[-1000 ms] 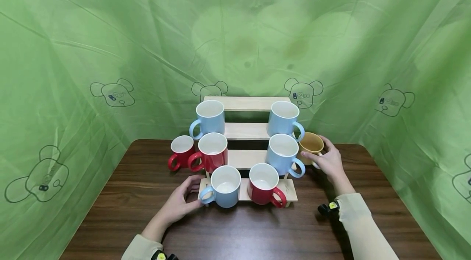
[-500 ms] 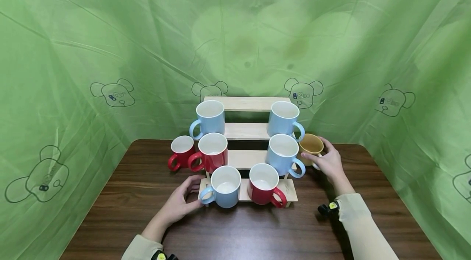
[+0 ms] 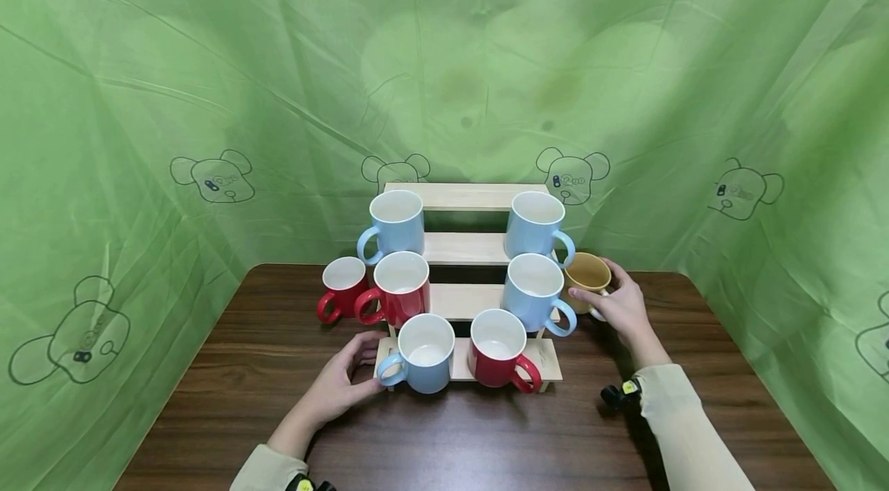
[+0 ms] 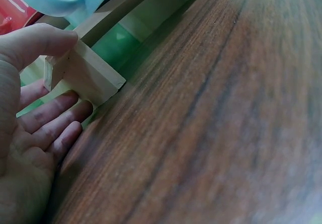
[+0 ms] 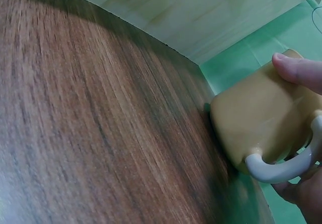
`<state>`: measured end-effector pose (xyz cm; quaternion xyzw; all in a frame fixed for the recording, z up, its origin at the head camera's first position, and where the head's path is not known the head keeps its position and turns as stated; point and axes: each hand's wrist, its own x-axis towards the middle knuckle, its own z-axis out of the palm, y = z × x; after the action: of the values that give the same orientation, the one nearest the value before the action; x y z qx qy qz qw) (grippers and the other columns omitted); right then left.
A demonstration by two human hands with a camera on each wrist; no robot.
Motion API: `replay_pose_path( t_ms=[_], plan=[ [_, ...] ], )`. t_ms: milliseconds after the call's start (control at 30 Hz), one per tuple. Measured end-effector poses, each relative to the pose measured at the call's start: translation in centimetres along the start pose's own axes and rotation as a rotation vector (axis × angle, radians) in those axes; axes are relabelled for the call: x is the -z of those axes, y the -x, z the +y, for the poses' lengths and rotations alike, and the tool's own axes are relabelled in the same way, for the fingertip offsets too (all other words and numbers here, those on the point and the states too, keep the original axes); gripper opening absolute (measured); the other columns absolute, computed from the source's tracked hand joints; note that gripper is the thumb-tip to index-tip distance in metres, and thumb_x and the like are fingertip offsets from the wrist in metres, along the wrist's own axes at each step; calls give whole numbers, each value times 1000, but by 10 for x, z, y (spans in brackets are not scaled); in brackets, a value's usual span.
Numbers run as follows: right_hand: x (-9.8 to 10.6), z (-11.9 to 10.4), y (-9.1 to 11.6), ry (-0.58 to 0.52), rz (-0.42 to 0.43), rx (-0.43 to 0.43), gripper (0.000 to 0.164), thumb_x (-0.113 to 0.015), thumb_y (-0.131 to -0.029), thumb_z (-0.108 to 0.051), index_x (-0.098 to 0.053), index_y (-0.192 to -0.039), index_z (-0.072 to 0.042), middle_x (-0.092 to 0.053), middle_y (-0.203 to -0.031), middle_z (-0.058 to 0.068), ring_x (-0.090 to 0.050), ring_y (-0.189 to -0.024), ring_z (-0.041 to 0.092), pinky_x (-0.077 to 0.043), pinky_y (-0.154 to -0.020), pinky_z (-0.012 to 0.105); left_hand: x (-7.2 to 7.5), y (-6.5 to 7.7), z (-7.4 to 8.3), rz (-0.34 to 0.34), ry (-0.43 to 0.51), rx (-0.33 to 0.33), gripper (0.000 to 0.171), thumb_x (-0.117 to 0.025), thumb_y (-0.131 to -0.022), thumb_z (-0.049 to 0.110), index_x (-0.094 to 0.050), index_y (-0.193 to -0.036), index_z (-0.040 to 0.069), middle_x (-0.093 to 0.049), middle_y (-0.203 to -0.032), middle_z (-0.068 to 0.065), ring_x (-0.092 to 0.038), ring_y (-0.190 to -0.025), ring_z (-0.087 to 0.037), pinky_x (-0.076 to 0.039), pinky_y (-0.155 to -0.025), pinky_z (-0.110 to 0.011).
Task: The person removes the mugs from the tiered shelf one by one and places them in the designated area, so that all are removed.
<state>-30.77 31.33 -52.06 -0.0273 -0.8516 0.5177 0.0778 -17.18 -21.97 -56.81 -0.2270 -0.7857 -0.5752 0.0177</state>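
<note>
A stepped wooden rack bears several mugs. My left hand holds the left end of its bottom shelf; in the left wrist view the thumb lies on the corner and the fingers bend beside the end board. Close to that thumb is the handle of a light blue mug. My right hand grips a tan mug at the rack's right, thumb on its near side. Its white handle points toward the palm, and the far fingers are mostly hidden behind the mug.
On the rack are a red mug at the front right, another red mug at the left, and blue mugs above. A smaller red mug stands left on the brown table. Green cloth hangs behind.
</note>
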Motion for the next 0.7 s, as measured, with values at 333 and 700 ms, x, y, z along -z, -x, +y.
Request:
replay_pose_path(
  t_ms=[333,700],
  plan=[
    [1,-2,-1,30,-8,-8,105,-98,-84,-37,-41,-167,-7,-56,-154,25,-56,-136,39,-48,-105,39,0,0,-1,-1,-2,4,67,-85,-93,6,-53,-151,2,-65,-144,-15,-67,-127,-25,-55,-110,-32],
    [4,-5,-1,27,-61,-20,109,-96,-86,-38,-33,-169,-5,-51,-157,29,-52,-141,45,-46,-114,55,0,1,-1,5,-3,5,66,-85,-93,6,-54,-150,2,-64,-145,-15,-68,-126,-23,-55,-110,-32]
  ],
)
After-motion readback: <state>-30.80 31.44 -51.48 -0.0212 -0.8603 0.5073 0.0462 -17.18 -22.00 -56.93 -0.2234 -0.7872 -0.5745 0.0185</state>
